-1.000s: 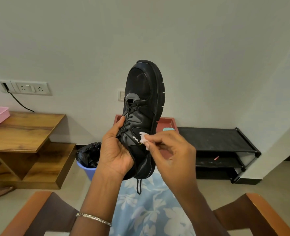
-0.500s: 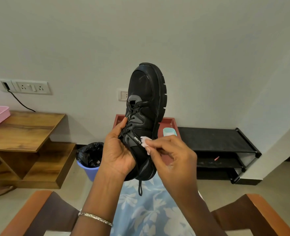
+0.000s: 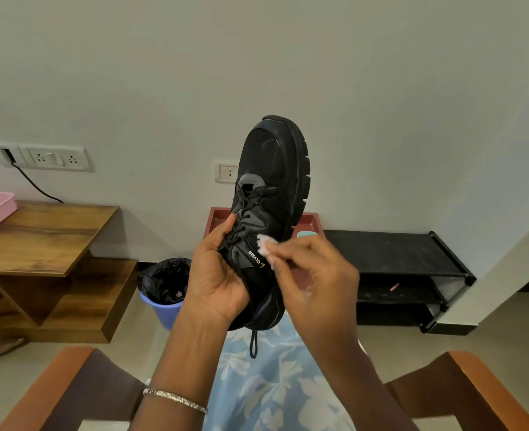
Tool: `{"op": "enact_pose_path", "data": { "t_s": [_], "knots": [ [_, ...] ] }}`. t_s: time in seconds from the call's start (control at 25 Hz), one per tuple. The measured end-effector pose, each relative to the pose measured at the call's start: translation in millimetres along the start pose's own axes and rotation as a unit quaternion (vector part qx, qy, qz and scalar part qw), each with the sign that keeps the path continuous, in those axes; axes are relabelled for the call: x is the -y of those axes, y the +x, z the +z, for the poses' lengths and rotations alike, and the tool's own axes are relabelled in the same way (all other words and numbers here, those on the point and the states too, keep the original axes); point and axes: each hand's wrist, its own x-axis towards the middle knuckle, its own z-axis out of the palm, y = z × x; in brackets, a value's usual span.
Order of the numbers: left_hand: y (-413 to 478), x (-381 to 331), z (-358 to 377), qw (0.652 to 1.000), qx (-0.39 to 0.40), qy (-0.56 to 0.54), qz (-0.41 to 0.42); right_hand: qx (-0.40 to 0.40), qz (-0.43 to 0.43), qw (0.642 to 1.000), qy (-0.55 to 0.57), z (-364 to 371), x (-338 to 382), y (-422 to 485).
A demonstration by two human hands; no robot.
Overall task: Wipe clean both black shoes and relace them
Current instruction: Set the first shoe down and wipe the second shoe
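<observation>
One black laced shoe [image 3: 271,181] is held up in front of me, toe pointing up and sole to the right. My left hand [image 3: 216,275] grips its heel end from the left, thumb on the laces. My right hand [image 3: 313,275] pinches a small white wipe [image 3: 266,245] and presses it on the shoe's side, beside the white brand lettering. A loose lace end [image 3: 253,343] hangs below the heel. The second shoe is not in view.
A red tray [image 3: 216,217] with a teal item [image 3: 306,234] sits behind the shoe. A black shoe rack [image 3: 397,259] stands at the right, a blue bin [image 3: 163,293] with a black bag and a wooden table [image 3: 45,237] at the left. Chair arms [image 3: 481,390] flank my lap.
The shoe has shifted slightly right and down. My right hand has slid the wipe up along the shoe's side, from below the lettering to beside it. My left hand's grip is unchanged.
</observation>
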Motion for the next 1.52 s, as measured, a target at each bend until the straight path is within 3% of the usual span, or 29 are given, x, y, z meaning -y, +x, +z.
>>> {"op": "enact_pose_path", "data": {
  "t_s": [0.16,0.36,0.6,0.84,1.12,1.36,1.52],
  "knots": [
    [-2,0,3,1.0,0.001,-0.005,0.002,0.022,-0.023,0.999,-0.024,-2,-2,7],
    [-3,8,7,1.0,0.002,0.005,0.01,-0.059,-0.044,0.991,-0.11,-5,-8,39],
    [-5,3,5,0.999,-0.016,0.033,0.003,0.026,-0.053,0.996,-0.061,10,14,-13],
    [-3,9,7,0.999,-0.015,0.025,0.017,-0.073,-0.05,0.989,-0.12,-3,-8,41],
    [-5,3,2,0.998,-0.041,0.041,0.011,-0.006,-0.059,0.994,-0.092,14,7,-14],
    [-2,8,8,0.998,-0.037,0.038,0.039,-0.084,-0.055,0.987,-0.126,-8,-13,41],
    [-2,5,5,0.999,-0.029,0.028,0.018,-0.039,-0.067,0.993,-0.094,2,-9,15]
  ]
}}
